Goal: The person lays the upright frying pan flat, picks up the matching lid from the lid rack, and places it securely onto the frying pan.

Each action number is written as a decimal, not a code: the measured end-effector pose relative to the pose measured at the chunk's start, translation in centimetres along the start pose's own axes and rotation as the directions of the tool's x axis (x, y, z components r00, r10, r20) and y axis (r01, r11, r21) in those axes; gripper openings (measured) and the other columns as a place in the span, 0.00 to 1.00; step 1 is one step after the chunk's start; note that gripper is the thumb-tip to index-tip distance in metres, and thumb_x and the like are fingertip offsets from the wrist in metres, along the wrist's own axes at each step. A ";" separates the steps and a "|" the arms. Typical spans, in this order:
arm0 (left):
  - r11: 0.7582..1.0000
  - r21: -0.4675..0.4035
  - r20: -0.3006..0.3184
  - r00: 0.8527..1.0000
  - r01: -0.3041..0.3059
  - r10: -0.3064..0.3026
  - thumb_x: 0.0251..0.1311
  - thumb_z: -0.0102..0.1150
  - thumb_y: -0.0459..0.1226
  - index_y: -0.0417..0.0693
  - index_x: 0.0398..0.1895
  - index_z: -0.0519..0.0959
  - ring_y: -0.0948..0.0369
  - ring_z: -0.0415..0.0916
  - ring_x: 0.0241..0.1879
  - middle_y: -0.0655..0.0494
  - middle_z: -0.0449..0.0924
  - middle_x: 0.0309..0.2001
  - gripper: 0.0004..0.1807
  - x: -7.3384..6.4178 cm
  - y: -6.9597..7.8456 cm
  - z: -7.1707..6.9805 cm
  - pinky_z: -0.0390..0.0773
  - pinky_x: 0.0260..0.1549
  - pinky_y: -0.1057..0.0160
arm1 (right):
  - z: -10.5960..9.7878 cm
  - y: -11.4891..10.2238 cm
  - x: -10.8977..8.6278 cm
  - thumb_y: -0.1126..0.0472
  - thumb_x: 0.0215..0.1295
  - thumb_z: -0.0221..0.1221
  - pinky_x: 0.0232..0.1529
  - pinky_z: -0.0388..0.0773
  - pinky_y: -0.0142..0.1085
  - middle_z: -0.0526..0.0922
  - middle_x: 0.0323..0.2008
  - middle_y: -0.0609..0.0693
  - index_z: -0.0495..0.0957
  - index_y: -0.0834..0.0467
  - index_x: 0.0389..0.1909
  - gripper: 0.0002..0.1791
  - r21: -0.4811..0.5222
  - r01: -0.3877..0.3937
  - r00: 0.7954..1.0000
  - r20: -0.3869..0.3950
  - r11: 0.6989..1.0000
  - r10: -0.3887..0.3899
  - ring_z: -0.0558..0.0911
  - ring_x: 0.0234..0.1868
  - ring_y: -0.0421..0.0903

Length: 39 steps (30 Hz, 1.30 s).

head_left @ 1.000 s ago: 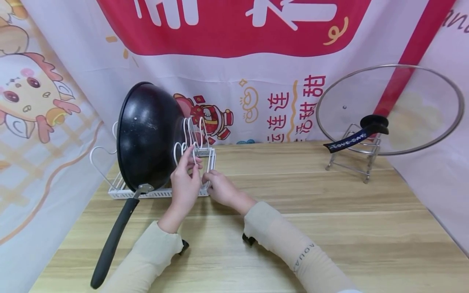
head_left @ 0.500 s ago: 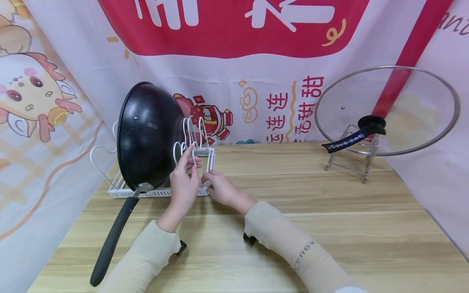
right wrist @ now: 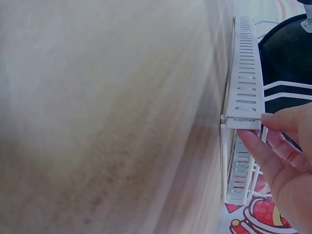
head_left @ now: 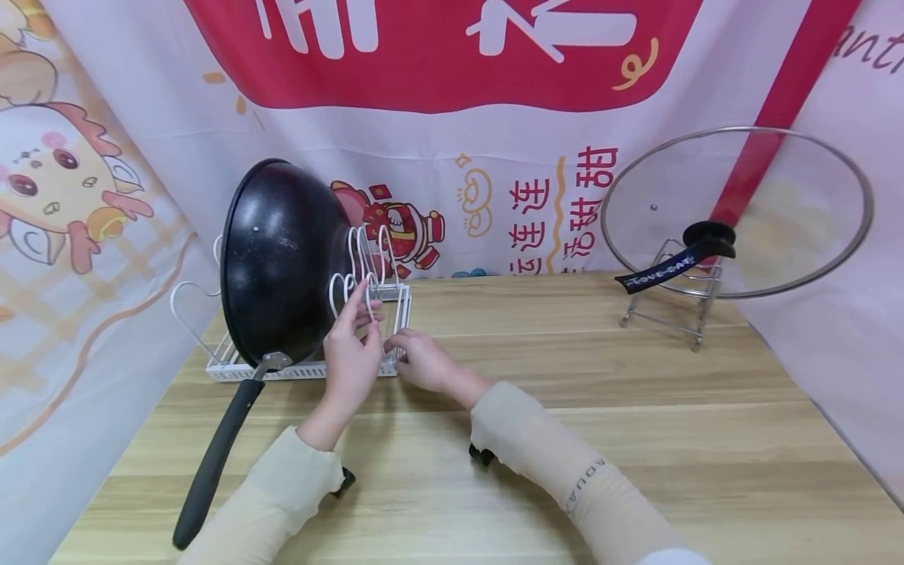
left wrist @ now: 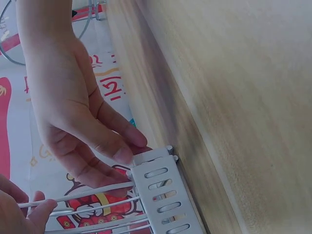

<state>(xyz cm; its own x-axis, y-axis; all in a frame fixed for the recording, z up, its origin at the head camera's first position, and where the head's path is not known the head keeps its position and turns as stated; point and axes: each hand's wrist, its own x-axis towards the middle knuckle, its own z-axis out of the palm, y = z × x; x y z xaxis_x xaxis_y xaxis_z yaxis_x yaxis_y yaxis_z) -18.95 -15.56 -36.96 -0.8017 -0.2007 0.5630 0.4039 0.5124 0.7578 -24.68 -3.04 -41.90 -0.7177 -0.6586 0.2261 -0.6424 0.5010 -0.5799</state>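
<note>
A white slotted rack [head_left: 297, 372] with upright wire loops lies at the left of the table. In it a black wok [head_left: 282, 259] stands on its side, its long dark handle [head_left: 219, 463] reaching toward the front. My left hand [head_left: 351, 357] pinches a white wire divider [left wrist: 92, 190] near the rack's right end, between thumb and fingers. Beside it my right hand [head_left: 427, 362] grips the rack's front right corner; in the right wrist view the thumb and index finger [right wrist: 258, 148] pinch the slotted rail's end [right wrist: 245, 122].
At the back right a large glass lid [head_left: 791, 212] with a black knob leans upright in a small metal stand [head_left: 695, 322]. Printed cloth [head_left: 424, 141] hangs behind and at both sides of the wooden table [head_left: 565, 439].
The head view has shifted slightly, moving the scene a little to the left in it. Both hands keep their hold on the rack, and the wok stays in place.
</note>
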 end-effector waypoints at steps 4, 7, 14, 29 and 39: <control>0.999 -0.033 0.003 1.000 0.013 -0.013 0.65 0.53 0.17 0.43 0.74 0.69 0.48 0.83 0.48 0.38 0.83 0.51 0.34 -0.1 -0.1 0.2 0.75 0.37 0.80 | -0.2 0.2 0.0 0.75 0.64 0.63 0.51 0.79 0.29 0.83 0.52 0.57 0.82 0.65 0.54 0.18 0.002 -0.009 1.000 0.021 1.000 0.009 0.83 0.51 0.49; 0.999 -0.046 0.005 1.000 0.025 -0.025 0.64 0.53 0.17 0.44 0.75 0.69 0.47 0.82 0.49 0.39 0.83 0.52 0.35 -0.1 -0.3 0.3 0.78 0.40 0.77 | -0.2 0.4 0.0 0.75 0.64 0.63 0.52 0.79 0.30 0.83 0.52 0.57 0.81 0.65 0.55 0.18 0.001 -0.003 1.000 0.022 1.000 0.003 0.83 0.52 0.50; 0.989 -0.086 0.055 0.992 0.119 -0.114 0.66 0.54 0.20 0.47 0.78 0.64 0.47 0.80 0.55 0.42 0.79 0.58 0.37 -0.4 0.0 0.1 0.81 0.53 0.55 | -0.3 0.5 -0.1 0.75 0.63 0.63 0.57 0.77 0.32 0.83 0.54 0.57 0.81 0.65 0.56 0.19 -0.024 0.026 0.999 0.025 0.999 -0.025 0.82 0.55 0.51; 0.961 -0.138 0.137 0.966 0.240 -0.221 0.67 0.53 0.21 0.50 0.81 0.57 0.47 0.70 0.66 0.40 0.68 0.70 0.41 -0.9 1.5 -0.3 0.73 0.63 0.47 | -1.1 0.3 -0.3 0.74 0.65 0.63 0.56 0.78 0.30 0.82 0.57 0.59 0.80 0.65 0.59 0.21 -0.062 0.067 0.996 0.058 0.996 -0.063 0.83 0.55 0.51; 0.959 -0.113 0.217 0.948 0.261 -0.232 0.65 0.53 0.21 0.47 0.82 0.53 0.44 0.65 0.70 0.39 0.60 0.76 0.43 -0.9 2.0 -1.0 0.70 0.65 0.44 | -1.3 0.2 -0.6 0.75 0.64 0.63 0.59 0.77 0.33 0.82 0.57 0.61 0.80 0.67 0.59 0.22 -0.045 0.088 0.995 0.055 0.995 -0.086 0.82 0.57 0.53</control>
<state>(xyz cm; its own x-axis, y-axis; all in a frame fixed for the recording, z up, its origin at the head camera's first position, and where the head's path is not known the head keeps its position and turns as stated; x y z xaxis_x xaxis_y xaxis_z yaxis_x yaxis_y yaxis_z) -16.99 -15.25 -35.61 -0.9495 -0.1287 0.2862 0.2278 0.3448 0.9106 -24.75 -1.82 -41.15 -0.6442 -0.7289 0.2318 -0.7148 0.4659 -0.5216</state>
